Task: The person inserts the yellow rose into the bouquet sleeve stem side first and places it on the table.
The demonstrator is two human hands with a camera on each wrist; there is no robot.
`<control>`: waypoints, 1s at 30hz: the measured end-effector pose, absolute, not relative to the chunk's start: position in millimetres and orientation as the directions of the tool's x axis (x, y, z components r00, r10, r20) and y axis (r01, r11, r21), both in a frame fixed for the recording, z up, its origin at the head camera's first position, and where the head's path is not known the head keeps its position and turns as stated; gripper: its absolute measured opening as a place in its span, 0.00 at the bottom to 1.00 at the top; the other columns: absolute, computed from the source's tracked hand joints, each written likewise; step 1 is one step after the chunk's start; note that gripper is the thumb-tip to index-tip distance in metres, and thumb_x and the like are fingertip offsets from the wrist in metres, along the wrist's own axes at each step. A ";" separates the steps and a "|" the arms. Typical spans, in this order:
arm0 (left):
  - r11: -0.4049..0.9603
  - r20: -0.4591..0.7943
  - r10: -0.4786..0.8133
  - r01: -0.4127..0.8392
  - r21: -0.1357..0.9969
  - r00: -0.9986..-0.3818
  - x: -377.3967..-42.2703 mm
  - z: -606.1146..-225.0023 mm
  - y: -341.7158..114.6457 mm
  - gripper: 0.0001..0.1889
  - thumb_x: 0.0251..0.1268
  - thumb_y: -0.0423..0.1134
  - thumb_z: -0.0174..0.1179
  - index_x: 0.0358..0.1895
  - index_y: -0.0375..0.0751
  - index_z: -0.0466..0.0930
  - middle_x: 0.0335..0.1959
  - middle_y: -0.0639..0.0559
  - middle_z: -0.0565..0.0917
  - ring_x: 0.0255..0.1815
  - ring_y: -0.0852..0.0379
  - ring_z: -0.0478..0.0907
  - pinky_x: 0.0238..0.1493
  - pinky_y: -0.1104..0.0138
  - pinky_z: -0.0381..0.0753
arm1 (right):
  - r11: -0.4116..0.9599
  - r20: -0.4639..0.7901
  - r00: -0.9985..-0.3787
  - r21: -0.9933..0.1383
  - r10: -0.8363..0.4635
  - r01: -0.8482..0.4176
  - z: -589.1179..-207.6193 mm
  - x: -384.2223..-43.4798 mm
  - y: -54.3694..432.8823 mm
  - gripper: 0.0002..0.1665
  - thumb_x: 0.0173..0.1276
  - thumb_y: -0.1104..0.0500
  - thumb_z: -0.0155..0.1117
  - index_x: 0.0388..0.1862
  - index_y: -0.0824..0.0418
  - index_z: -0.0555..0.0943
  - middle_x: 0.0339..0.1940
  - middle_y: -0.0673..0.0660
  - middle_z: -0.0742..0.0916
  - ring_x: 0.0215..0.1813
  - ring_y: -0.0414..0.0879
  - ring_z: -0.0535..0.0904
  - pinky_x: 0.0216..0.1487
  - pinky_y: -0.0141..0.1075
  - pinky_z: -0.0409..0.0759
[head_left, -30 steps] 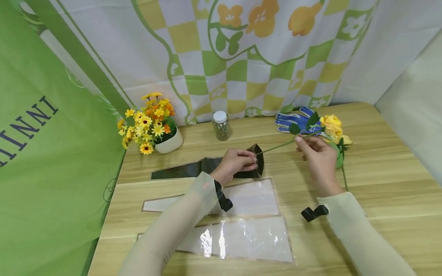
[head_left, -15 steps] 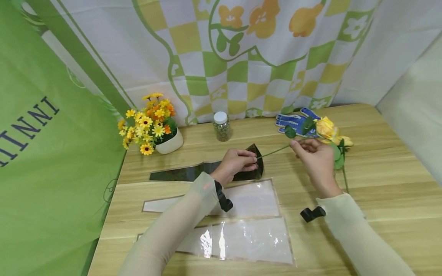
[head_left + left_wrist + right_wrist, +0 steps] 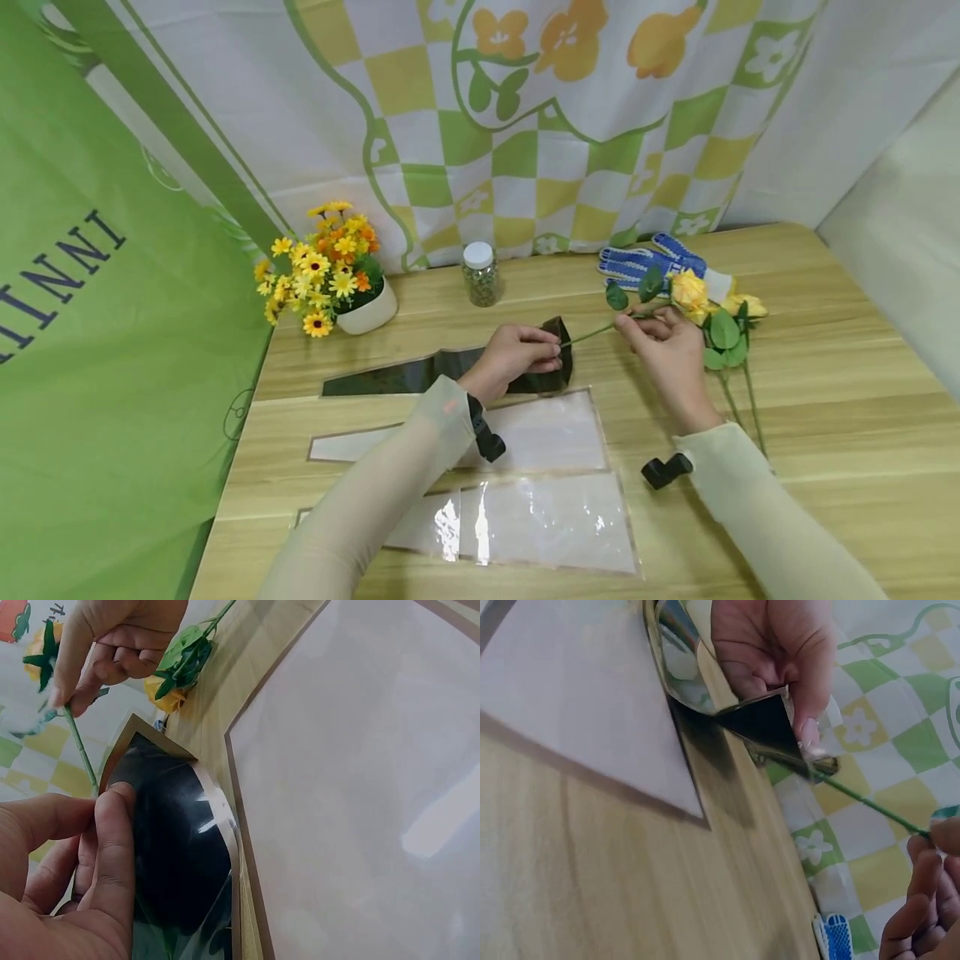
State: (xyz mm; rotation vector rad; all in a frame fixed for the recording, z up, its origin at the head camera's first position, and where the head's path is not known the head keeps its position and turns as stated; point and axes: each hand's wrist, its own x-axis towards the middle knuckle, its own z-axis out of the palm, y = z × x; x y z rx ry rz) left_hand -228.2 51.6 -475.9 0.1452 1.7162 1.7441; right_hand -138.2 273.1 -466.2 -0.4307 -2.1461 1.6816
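Rose stem (image 3: 588, 335) runs into the mouth of the black sleeve (image 3: 412, 377), its bloom (image 3: 689, 290) outside. Over the last second we note the right hand (image 3: 667, 350), pinching the stem, come nearer the sleeve, the bare length shortening; we judge the stem is sliding deeper. Left hand (image 3: 513, 357) pinches the sleeve at its mouth. Two pale sleeves (image 3: 551, 429) lie flat alongside on the surface (image 3: 832, 375); contents, if any, we cannot tell. Farther back: lidded jar (image 3: 483, 287) of small greenish bits, cream pot (image 3: 372, 312) full of yellow-orange flowers (image 3: 322, 267).
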 end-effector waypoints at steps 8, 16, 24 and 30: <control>0.072 -0.358 0.532 -0.380 0.922 -0.767 -227.9 -478.7 48.6 0.07 0.69 0.29 0.65 0.47 0.36 0.88 0.45 0.43 0.87 0.41 0.48 0.87 0.55 0.53 0.85 | 0.002 -0.002 -0.879 -1.000 0.477 0.003 -467.6 -131.7 277.6 0.29 0.74 0.44 0.63 0.59 0.67 0.78 0.40 0.55 0.91 0.30 0.45 0.83 0.27 0.29 0.78; 0.061 -0.349 0.510 -0.372 0.926 -0.786 -229.9 -477.0 45.0 0.08 0.69 0.29 0.66 0.47 0.35 0.87 0.44 0.42 0.87 0.41 0.48 0.87 0.50 0.57 0.87 | -0.329 -0.192 -0.868 -0.944 0.457 0.035 -459.0 -133.6 284.4 0.23 0.64 0.52 0.77 0.50 0.67 0.85 0.40 0.54 0.91 0.30 0.42 0.83 0.23 0.28 0.77; 0.083 -0.331 0.512 -0.338 0.937 -0.792 -229.9 -470.2 48.6 0.08 0.69 0.29 0.65 0.48 0.34 0.87 0.44 0.45 0.87 0.41 0.48 0.87 0.52 0.55 0.86 | -0.052 -0.066 -0.884 -0.998 0.463 0.047 -455.2 -135.5 281.7 0.25 0.63 0.48 0.77 0.49 0.66 0.86 0.38 0.54 0.91 0.26 0.42 0.83 0.29 0.28 0.83; 0.103 -0.316 0.523 -0.310 0.945 -0.792 -229.1 -466.9 52.6 0.08 0.69 0.28 0.65 0.49 0.32 0.87 0.44 0.45 0.87 0.41 0.48 0.87 0.52 0.53 0.86 | 0.039 -0.043 -0.902 -0.997 0.430 0.067 -461.9 -136.9 269.8 0.28 0.64 0.44 0.75 0.51 0.65 0.85 0.38 0.60 0.91 0.27 0.45 0.83 0.31 0.31 0.84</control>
